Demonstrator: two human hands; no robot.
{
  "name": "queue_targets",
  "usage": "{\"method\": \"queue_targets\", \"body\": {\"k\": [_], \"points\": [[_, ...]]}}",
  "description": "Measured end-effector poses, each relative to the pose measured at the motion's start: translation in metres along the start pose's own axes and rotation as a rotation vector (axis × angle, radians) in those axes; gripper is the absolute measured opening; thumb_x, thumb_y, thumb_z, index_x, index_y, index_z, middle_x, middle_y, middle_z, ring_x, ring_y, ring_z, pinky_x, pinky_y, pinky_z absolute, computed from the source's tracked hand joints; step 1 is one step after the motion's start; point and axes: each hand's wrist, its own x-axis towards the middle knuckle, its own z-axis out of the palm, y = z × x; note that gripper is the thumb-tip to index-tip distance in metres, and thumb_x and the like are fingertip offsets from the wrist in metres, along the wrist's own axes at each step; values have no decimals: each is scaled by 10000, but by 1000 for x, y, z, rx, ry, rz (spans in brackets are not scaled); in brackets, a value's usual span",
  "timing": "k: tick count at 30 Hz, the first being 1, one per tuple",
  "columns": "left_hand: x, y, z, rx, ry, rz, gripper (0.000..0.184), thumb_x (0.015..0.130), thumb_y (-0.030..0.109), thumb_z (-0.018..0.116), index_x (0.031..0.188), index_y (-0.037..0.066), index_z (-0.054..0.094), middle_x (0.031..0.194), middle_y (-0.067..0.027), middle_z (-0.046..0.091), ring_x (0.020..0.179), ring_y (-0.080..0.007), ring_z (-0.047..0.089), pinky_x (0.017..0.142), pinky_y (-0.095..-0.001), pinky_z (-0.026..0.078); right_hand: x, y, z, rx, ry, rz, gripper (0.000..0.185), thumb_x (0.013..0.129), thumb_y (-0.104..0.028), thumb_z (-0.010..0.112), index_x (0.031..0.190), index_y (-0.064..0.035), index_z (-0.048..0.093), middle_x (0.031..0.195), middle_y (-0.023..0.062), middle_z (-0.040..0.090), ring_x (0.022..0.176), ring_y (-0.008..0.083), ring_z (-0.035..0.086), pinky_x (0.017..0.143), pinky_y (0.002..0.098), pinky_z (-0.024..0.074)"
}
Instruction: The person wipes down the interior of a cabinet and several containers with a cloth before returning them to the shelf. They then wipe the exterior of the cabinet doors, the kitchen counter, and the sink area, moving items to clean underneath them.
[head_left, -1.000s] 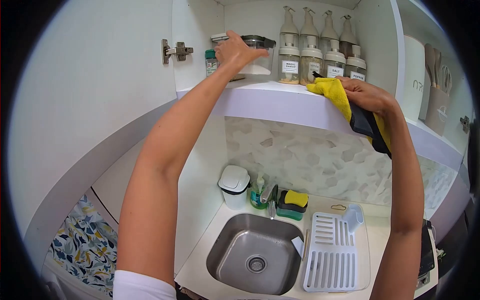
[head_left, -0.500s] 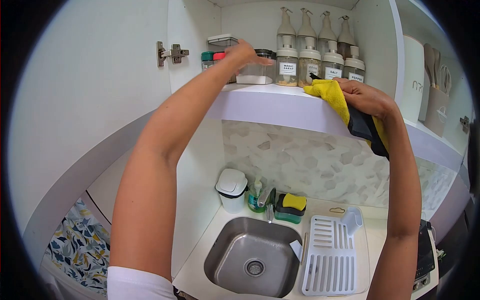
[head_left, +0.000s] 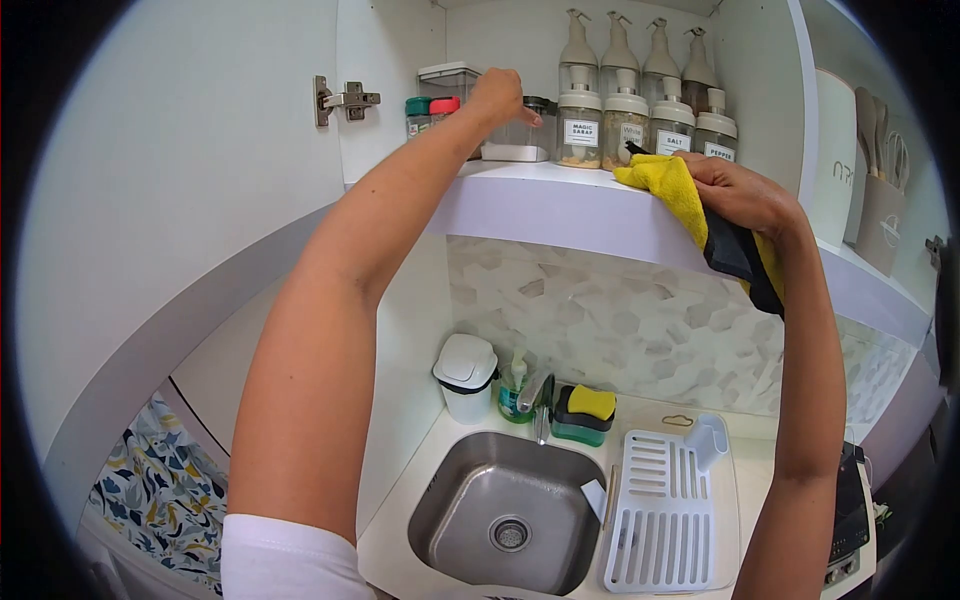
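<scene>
My left hand (head_left: 497, 97) reaches into the cabinet, bent over a clear container with a dark lid (head_left: 516, 150) and pale contents. Its thumb points right near that lid; the other fingers are hidden behind the hand, so I cannot tell whether they grip anything. My right hand (head_left: 742, 192) is closed on a yellow and dark grey cloth (head_left: 680, 195), which drapes over the shelf's front edge (head_left: 560, 207). Just behind the cloth stand labelled jars, among them a salt jar (head_left: 671, 130) and a pepper jar (head_left: 714, 140).
Tall pump bottles (head_left: 620, 60) stand behind the jars. Small green-capped (head_left: 418, 107) and red-capped (head_left: 444, 106) jars sit left. Open cabinet door (head_left: 200, 120) at left. Below are a sink (head_left: 470, 500), faucet (head_left: 541, 405), sponges (head_left: 585, 412), dish rack (head_left: 660, 520) and small bin (head_left: 467, 370).
My left hand has shifted slightly right and up, its fingers now bent down out of sight behind it. My right hand keeps hold of the cloth at the shelf edge. The view has shifted slightly.
</scene>
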Motion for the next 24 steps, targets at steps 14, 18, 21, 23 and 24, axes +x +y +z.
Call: {"method": "queue_targets", "body": {"k": [14, 18, 21, 23, 24], "points": [[-61, -5, -81, -656, 289, -209, 666, 697, 492, 717, 1072, -45, 594, 667, -102, 646, 549, -156, 625, 627, -277, 521, 59, -27, 34, -288, -86, -262, 348, 933, -271, 422, 1061, 17, 569, 923, 134, 632, 817, 191, 564, 758, 327, 451], [-207, 39, -135, -992, 683, -120, 306, 841, 184, 651, 1067, -19, 615, 1013, -107, 626, 774, -146, 630, 631, -234, 505, 147, -95, 105, -410, -3, -392, 349, 861, -316, 487, 998, -25, 624, 972, 197, 642, 881, 334, 612, 778, 401, 467], [-301, 82, -156, -1126, 687, -280, 289, 788, 13, 653, 1070, 8, 594, 1087, -122, 581, 751, -117, 620, 560, -196, 487, 185, -125, 152, -490, 211, -395, 240, 807, -230, 536, 892, -55, 676, 965, 174, 651, 895, 311, 621, 794, 427, 469], [-346, 96, -161, -1083, 672, -286, 320, 794, -37, 601, 1109, -3, 556, 1163, -180, 528, 756, -150, 627, 556, -202, 500, 169, -142, 183, -561, 504, -383, 162, 775, -181, 558, 818, -85, 681, 967, 121, 646, 934, 277, 607, 818, 417, 454], [-361, 99, -163, -1075, 724, -263, 344, 799, -48, 575, 1137, -16, 521, 1192, -206, 499, 753, -172, 630, 557, -209, 509, 161, -139, 197, -617, 696, -473, 127, 757, -157, 562, 774, -96, 671, 981, 86, 636, 959, 254, 591, 831, 397, 442]]}}
